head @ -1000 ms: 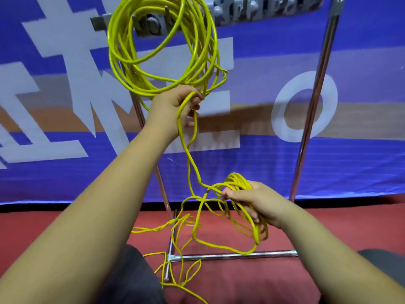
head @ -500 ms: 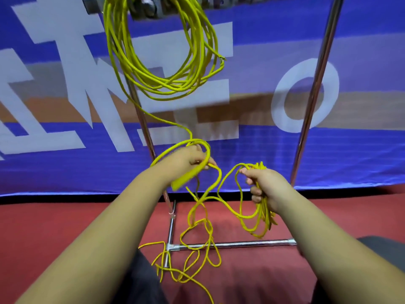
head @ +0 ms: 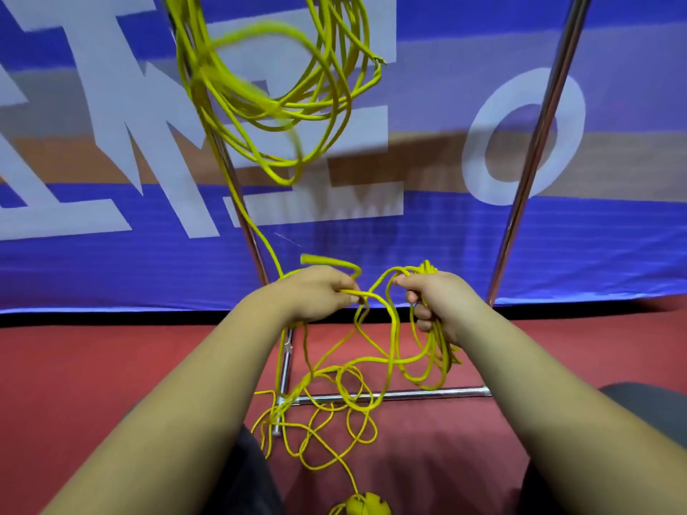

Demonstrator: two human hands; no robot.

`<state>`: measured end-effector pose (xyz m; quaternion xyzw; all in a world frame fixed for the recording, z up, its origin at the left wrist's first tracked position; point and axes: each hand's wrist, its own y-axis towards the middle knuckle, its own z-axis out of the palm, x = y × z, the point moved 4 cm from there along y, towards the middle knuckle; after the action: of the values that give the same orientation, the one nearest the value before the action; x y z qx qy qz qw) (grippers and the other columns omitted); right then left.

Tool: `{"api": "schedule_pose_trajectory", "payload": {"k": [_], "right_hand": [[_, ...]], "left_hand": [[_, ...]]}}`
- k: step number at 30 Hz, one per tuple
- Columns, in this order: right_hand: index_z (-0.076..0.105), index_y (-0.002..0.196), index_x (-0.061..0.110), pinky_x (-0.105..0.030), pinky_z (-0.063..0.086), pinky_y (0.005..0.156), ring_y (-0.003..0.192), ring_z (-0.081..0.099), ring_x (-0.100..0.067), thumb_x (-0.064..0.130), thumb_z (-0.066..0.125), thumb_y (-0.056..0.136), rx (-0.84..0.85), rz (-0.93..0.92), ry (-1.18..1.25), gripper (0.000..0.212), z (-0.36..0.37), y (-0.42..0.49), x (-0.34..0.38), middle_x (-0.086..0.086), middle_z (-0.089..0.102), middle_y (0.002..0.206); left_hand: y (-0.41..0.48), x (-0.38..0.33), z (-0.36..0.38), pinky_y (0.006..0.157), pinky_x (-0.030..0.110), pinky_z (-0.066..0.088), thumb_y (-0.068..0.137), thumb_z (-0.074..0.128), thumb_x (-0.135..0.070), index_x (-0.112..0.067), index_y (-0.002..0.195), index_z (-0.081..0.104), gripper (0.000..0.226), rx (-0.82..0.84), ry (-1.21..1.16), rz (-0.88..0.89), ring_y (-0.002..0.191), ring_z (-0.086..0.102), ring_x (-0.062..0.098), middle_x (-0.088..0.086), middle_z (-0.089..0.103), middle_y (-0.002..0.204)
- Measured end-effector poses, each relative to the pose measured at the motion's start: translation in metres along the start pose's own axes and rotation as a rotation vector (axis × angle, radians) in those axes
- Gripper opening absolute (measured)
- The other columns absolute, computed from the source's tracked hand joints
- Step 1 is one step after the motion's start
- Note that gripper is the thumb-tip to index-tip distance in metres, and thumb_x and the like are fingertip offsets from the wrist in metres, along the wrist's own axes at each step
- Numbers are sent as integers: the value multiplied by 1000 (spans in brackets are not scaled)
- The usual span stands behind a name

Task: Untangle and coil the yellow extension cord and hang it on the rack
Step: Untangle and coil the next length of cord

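Seen from above, our two bare forearms reach forward side by side toward the rack [head: 535,143], both hands meeting between its two upright poles and above its base bar [head: 427,394]. The left hand [head: 316,291] is turned knuckles-up, fingers curled, thumb and fingertips pinching a single strand of the yellow extension cord [head: 238,85]. A short bend of cord arches over the back of that hand. The right hand [head: 438,302], close beside it but not touching, is closed in a fist round a bundle of loops that hang below it toward the base bar.

Part of the cord hangs as a loose coil from the top of the rack, by the left upright. It is blurred, and its hanging point is out of view. One strand runs down from it along that upright to the left hand. More cord lies tangled on the red floor [head: 93,384] around the base bar, and a yellow plug [head: 366,505] rests on the floor nearer to us than the rack. A blue banner [head: 483,254] with pale lettering hangs behind the rack.
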<state>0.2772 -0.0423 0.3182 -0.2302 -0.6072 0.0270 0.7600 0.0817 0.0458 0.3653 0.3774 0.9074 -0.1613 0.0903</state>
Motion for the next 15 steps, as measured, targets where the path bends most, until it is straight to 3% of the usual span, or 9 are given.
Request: {"api": "schedule_pose_trajectory", "payload": {"k": [2, 4, 7, 10, 12, 15], "right_hand": [[64, 96, 10, -21, 27, 42, 40, 31, -14, 16, 66, 99, -27, -11, -55, 8, -3, 0, -1, -1, 50, 60], [58, 83, 13, -21, 28, 41, 39, 32, -14, 16, 66, 99, -36, -21, -117, 19, -5, 2, -4, -3, 49, 60], [55, 77, 13, -22, 28, 41, 39, 33, -15, 16, 66, 99, -43, -23, -149, 24, -5, 3, -6, -6, 46, 62], [59, 88, 11, -22, 27, 42, 40, 31, -15, 16, 67, 98, -50, -10, -115, 14, -3, 6, -7, -4, 48, 60], [63, 95, 11, -23, 28, 42, 41, 30, -15, 17, 69, 97, -44, 2, -103, 9, -3, 9, -8, -3, 48, 60], [64, 97, 11, -23, 29, 42, 41, 31, -15, 18, 69, 96, -41, 9, -110, 9, -4, 10, -9, -2, 48, 60]], "left_hand": [[3, 7, 11, 85, 35, 51, 104, 53, -49, -22, 98, 70, 32, 136, 78, -93, 96, 64, 24, -1, 67, 91], [4, 13, 22, 73, 35, 56, 104, 49, -54, -16, 96, 69, 43, 149, -41, -164, 76, 66, 24, 0, 70, 82], [4, 11, 31, 57, 31, 44, 107, 45, -50, -8, 99, 70, 49, 35, -427, -208, 56, 48, 23, 3, 59, 64], [0, 2, 34, 42, 20, 27, 111, 41, -42, -8, 107, 69, 44, -18, -839, -281, 45, 31, 14, -2, 44, 55], [-3, -1, 33, 37, 15, 15, 112, 36, -39, -8, 107, 65, 43, 15, -1198, -386, 40, 21, 8, -3, 37, 55], [-3, -4, 36, 33, 15, 16, 111, 37, -34, -8, 113, 61, 36, 125, -1602, -466, 39, 21, 4, -5, 32, 62]]}}
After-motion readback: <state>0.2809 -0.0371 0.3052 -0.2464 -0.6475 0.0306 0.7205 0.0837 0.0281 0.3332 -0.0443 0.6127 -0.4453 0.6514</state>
